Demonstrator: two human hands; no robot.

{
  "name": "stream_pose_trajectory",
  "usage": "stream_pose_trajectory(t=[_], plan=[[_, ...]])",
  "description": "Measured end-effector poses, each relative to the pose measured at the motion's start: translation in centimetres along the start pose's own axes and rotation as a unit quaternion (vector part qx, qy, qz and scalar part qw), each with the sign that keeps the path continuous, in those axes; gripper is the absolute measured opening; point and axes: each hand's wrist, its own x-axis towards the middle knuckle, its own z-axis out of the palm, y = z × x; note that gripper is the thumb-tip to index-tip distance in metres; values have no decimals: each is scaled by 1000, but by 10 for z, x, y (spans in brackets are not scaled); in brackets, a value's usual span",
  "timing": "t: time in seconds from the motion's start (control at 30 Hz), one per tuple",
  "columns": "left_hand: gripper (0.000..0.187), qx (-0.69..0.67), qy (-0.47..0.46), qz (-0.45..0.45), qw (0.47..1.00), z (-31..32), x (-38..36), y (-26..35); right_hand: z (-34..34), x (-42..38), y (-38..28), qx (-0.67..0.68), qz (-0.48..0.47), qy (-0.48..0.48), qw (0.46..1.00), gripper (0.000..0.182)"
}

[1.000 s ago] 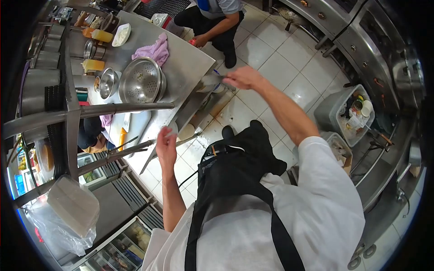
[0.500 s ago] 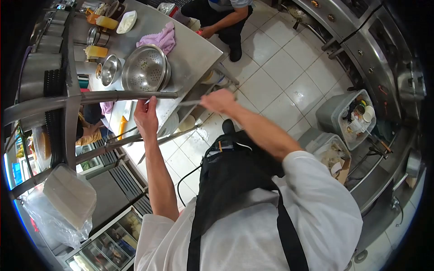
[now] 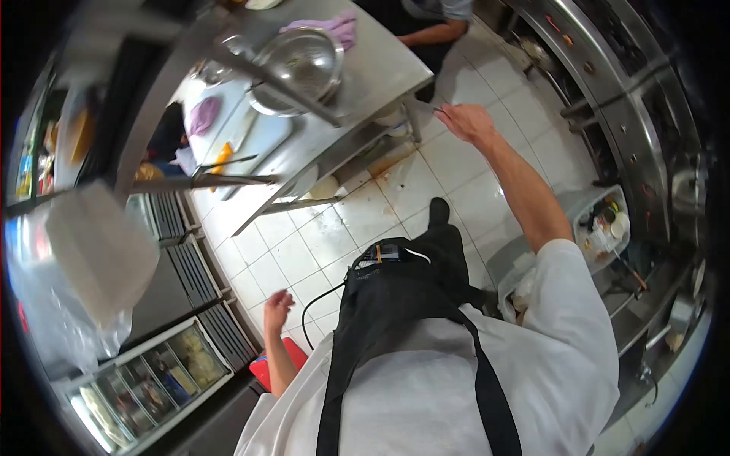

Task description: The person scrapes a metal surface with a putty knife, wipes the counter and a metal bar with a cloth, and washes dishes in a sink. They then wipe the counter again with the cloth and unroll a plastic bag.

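My right hand (image 3: 465, 121) is stretched forward past the corner of the steel table, fingers closed around the handle of what looks like a knife (image 3: 427, 107). Its thin grey blade points left toward the table corner and is partly blurred. Down at my left side, my left hand (image 3: 278, 308) hangs over the floor tiles with loosely bent fingers, and nothing shows in it. On the white cutting board (image 3: 270, 144) lies another knife with an orange handle (image 3: 223, 157). A perforated steel colander (image 3: 300, 64) stands behind that board.
The steel table (image 3: 380, 72) carries a purple cloth (image 3: 334, 29). Steel shelf bars (image 3: 281, 87) cross at upper left. Another person's arm (image 3: 437, 33) is beyond the table. Waste bins (image 3: 601, 254) stand right, stoves (image 3: 608, 99) beyond. Ingredient trays (image 3: 156, 380) sit lower left.
My left hand has dropped from the shelf bar to my side. My right hand has moved forward and right with the knife. The view has shifted, showing more floor.
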Motion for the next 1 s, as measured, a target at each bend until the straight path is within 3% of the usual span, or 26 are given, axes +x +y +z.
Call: stream_pose_trajectory(t=[0.13, 0.23, 0.33, 0.37, 0.43, 0.5, 0.57, 0.67, 0.73, 0.8, 0.9, 0.93, 1.0], plan=[[41, -116, 15, -130, 985, -7, -34, -115, 12, 3, -114, 2, -55, -19, 998, 39], [39, -264, 69, -179, 945, 1, -44, -194, 65, -5, -222, 16, -49, -49, 997, 37], [46, -249, 98, -180, 946, 6, -76, -233, 89, -10, -342, 77, -61, -121, 988, 38], [48, -301, 94, -186, 931, 7, -88, -247, 115, -5, -374, 125, -87, -101, 983, 41], [49, -343, 95, -196, 913, 8, -115, -279, 144, 2, -454, 222, -43, -184, 957, 41], [46, -339, 106, -209, 911, 20, -131, -323, 156, -2, -532, 222, -146, -135, 955, 38], [43, -384, 119, -243, 883, 27, -154, -357, 123, -16, -582, 203, -222, -132, 944, 32], [38, -444, 143, -277, 840, 37, -184, -398, 106, -32, -574, 266, -173, -57, 947, 31], [35, -487, 160, -289, 808, 48, -180, -406, 90, -28, -533, 97, -87, 49, 990, 30], [33, -520, 180, -306, 777, 60, -186, -414, 65, -16, -493, -1, -50, 39, 998, 30], [31, -443, 115, -255, 852, 54, -169, -409, 79, 1, -496, 28, -6, 15, 999, 33], [31, -438, 87, -233, 864, 51, -158, -411, 87, -2, -513, 73, -30, -55, 995, 42], [34, -442, 78, -208, 869, 41, -140, -412, 88, -30, -554, 79, -147, -117, 979, 33]])
